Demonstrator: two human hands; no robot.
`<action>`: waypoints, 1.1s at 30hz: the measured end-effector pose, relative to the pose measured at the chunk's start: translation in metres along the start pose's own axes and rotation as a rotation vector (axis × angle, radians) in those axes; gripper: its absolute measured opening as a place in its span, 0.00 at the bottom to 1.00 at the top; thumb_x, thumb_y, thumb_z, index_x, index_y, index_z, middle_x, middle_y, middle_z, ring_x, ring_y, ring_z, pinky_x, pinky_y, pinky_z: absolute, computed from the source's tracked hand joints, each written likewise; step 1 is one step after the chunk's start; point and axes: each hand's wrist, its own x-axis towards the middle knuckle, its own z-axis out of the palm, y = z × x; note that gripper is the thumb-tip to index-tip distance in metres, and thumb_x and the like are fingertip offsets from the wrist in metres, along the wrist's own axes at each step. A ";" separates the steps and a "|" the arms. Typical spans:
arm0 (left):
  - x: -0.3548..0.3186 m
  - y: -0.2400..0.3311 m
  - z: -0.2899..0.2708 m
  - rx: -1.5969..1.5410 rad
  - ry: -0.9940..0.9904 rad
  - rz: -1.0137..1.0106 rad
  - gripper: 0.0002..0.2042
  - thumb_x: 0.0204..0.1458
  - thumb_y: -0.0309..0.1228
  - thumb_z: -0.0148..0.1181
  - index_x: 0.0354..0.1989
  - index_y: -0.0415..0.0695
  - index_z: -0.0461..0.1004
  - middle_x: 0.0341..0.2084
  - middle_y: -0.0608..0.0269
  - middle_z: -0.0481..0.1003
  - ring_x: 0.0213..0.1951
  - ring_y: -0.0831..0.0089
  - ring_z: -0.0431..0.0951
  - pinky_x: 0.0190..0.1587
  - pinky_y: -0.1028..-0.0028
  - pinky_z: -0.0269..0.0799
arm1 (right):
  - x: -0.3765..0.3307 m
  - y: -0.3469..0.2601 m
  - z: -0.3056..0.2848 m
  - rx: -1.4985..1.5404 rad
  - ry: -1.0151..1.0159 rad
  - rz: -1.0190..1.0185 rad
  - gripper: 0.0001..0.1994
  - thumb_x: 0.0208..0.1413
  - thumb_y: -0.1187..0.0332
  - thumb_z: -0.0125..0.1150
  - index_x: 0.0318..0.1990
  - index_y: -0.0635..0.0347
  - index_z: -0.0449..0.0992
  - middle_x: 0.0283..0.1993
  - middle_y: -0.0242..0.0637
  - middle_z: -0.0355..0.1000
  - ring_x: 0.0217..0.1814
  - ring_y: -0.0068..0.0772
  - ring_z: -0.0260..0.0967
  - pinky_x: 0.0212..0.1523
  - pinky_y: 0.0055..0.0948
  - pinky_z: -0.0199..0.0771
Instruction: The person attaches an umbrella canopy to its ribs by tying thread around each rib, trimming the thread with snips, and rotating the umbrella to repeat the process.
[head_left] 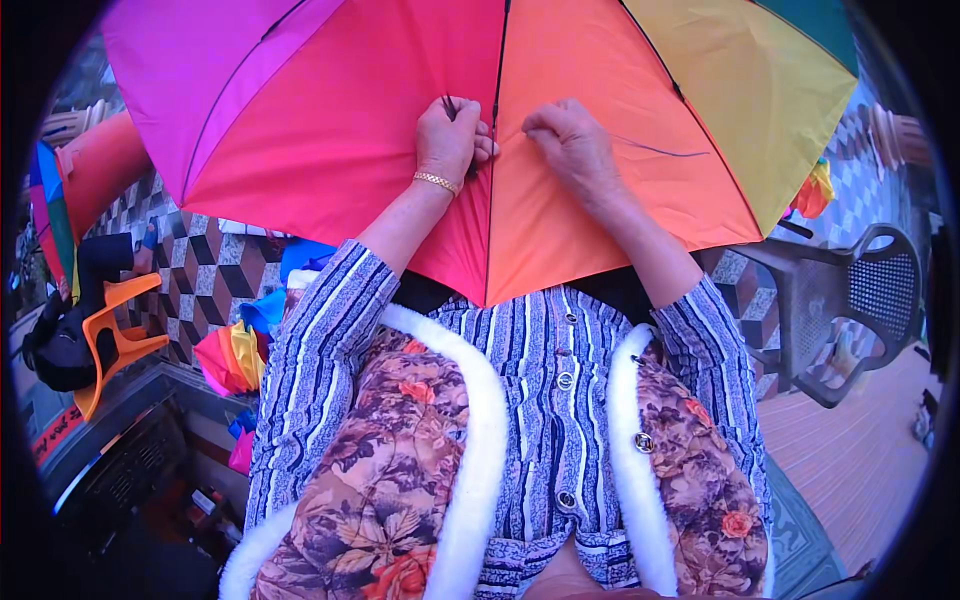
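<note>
A multicoloured umbrella (590, 215) is spread open before me, its pink, red, orange and yellow panels crossed by thin dark ribs (497, 90). Just left of the middle rib, my left hand (447, 140) is closed around a small bundle of black threads (449, 106), whose ends stick out above and below the fist. On the other side of that rib, over the orange panel, my right hand (573, 145) is pinched together. A dark thread (665, 150) trails from behind it to the right; its fingertips hide what they grip.
A grey plastic armchair (880, 290) stands at the right. To the left, a person in dark clothes (65, 335) is beside an orange plastic chair (125, 315). Folded colourful umbrellas (235, 355) lie on the patterned tile floor (200, 265), near a dark open box (120, 480).
</note>
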 end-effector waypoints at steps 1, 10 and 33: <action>0.000 0.001 0.000 -0.032 0.011 0.009 0.06 0.56 0.29 0.51 0.31 0.39 0.66 0.17 0.60 0.70 0.14 0.71 0.74 0.13 0.78 0.67 | 0.002 -0.001 0.003 0.002 0.000 0.002 0.04 0.51 0.71 0.54 0.34 0.58 0.74 0.28 0.39 0.70 0.29 0.38 0.71 0.31 0.33 0.72; 0.001 0.002 -0.001 -0.086 0.055 0.025 0.06 0.56 0.28 0.49 0.32 0.38 0.64 0.17 0.60 0.69 0.12 0.72 0.72 0.11 0.77 0.67 | 0.017 -0.005 0.023 -0.092 0.020 0.134 0.05 0.50 0.68 0.55 0.31 0.57 0.75 0.31 0.43 0.72 0.37 0.45 0.72 0.38 0.41 0.72; 0.000 0.006 0.000 -0.041 0.032 0.000 0.04 0.54 0.26 0.54 0.34 0.38 0.68 0.19 0.59 0.72 0.15 0.70 0.75 0.13 0.78 0.67 | 0.030 0.002 0.037 -0.063 0.033 0.022 0.05 0.49 0.69 0.55 0.28 0.57 0.75 0.30 0.41 0.70 0.34 0.46 0.71 0.35 0.42 0.72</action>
